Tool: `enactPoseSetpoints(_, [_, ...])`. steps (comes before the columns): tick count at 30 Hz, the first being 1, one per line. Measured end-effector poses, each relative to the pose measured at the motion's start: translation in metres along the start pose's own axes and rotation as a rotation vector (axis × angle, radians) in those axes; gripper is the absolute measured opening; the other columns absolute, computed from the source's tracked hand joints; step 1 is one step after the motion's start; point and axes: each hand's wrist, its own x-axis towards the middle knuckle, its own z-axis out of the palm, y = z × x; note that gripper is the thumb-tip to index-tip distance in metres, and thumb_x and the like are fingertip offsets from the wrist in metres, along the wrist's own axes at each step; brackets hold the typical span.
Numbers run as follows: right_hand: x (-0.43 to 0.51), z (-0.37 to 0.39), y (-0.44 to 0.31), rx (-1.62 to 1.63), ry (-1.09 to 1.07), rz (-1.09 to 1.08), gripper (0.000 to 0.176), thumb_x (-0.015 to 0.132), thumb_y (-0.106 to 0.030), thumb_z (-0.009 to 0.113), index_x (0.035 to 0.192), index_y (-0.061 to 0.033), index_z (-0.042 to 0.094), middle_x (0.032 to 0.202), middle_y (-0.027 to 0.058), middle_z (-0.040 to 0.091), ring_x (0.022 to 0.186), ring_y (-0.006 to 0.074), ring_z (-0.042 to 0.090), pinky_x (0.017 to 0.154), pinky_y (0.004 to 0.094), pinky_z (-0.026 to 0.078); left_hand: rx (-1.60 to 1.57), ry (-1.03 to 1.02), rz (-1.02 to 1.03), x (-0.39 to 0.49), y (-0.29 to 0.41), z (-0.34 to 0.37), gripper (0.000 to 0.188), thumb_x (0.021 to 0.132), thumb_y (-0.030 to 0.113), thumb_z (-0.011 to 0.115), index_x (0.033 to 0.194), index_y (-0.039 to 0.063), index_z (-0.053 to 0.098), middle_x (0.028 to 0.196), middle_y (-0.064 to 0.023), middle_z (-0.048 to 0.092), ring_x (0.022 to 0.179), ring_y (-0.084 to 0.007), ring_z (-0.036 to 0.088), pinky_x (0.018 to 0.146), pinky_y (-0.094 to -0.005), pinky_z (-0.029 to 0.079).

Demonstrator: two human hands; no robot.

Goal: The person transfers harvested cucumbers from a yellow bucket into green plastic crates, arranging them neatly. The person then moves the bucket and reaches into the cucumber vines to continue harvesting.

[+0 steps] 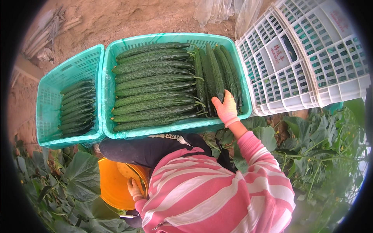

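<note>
My right hand [226, 110], in a pale orange glove, is at the near right of the middle green crate [177, 133]. Its thumb and fingers grip the near end of a cucumber [215, 70] that lies lengthwise away from me. Beside it lie several cucumbers pointing the same way. A column of cucumbers [154, 78] lies crosswise to the left, stems facing right. My left hand [134, 189], gloved too, reaches into an orange bucket [112, 186] by my leg. The bucket's far inside is partly hidden, and whether those fingers hold something is unclear.
Left of the middle crate stands another plastic-lined green crate [48, 116] with a row of cucumbers [77, 107]. White slatted crates [276, 61], bearing writing, adjoin on the right. Leafy cucumber plants [306, 139] grow close on my side. Sticks [49, 32] lie on bare soil [131, 17].
</note>
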Motion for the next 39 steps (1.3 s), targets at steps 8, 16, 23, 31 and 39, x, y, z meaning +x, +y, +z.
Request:
enactPoseSetpoints(8, [0.03, 0.001, 0.007, -0.521, -0.008, -0.114, 0.068, 0.084, -0.017, 0.063, 0.142, -0.0315, 0.033, 0.114, 0.0192, 0.047, 0.103, 0.038, 0.054, 0.078, 0.0462, 0.052, 0.12, -0.072, -0.01, 0.005, -0.023, -0.003, 0.04, 0.091, 0.03, 0.056, 0.122, 0.004, 0.057, 0.105, -0.0049, 0.063, 0.084, -0.0153, 0.057, 0.068, -0.028, 0.047])
enactPoseSetpoints(16, [0.046, -0.028, -0.006, -0.201, -0.021, -0.28, 0.06, 0.081, -0.014, 0.063, 0.137, -0.0111, 0.043, 0.127, 0.0242, 0.05, 0.116, 0.0422, 0.05, 0.097, 0.0466, 0.042, 0.109, -0.048, -0.056, -0.028, 0.063, 0.01, 0.038, 0.091, 0.026, 0.054, 0.118, -0.001, 0.058, 0.118, -0.0189, 0.061, 0.108, -0.0316, 0.058, 0.093, -0.0359, 0.045])
enactPoseSetpoints(23, [0.045, -0.067, -0.122, 0.689, -0.351, -0.138, 0.062, 0.09, -0.015, 0.058, 0.143, 0.0009, 0.03, 0.134, 0.014, 0.046, 0.12, 0.019, 0.045, 0.097, 0.0293, 0.038, 0.317, -0.159, -0.207, -0.05, 0.109, 0.014, 0.049, 0.091, 0.043, 0.051, 0.124, 0.008, 0.056, 0.117, -0.023, 0.061, 0.114, -0.0365, 0.055, 0.097, -0.0396, 0.042])
enactPoseSetpoints(31, [0.077, 0.096, -0.344, 0.338, -0.717, -1.024, 0.057, 0.081, -0.011, 0.06, 0.135, -0.0028, 0.045, 0.132, 0.0152, 0.052, 0.125, 0.0256, 0.047, 0.105, 0.0351, 0.036, -0.283, -0.376, -0.483, -0.05, 0.114, 0.002, 0.083, 0.083, 0.052, 0.065, 0.141, 0.0, 0.035, 0.131, -0.0188, 0.051, 0.121, -0.0274, 0.047, 0.101, -0.0356, 0.037])
enactPoseSetpoints(39, [-0.009, 0.366, -0.487, 0.027, -1.074, -1.113, 0.056, 0.081, -0.024, 0.059, 0.134, -0.0123, 0.045, 0.122, 0.0251, 0.054, 0.109, 0.0358, 0.056, 0.095, 0.04, 0.045, -0.431, -0.455, -0.628, -0.041, 0.119, -0.002, 0.098, 0.078, 0.05, 0.073, 0.146, 0.001, 0.023, 0.132, -0.0245, 0.048, 0.122, -0.0309, 0.047, 0.102, -0.0385, 0.037])
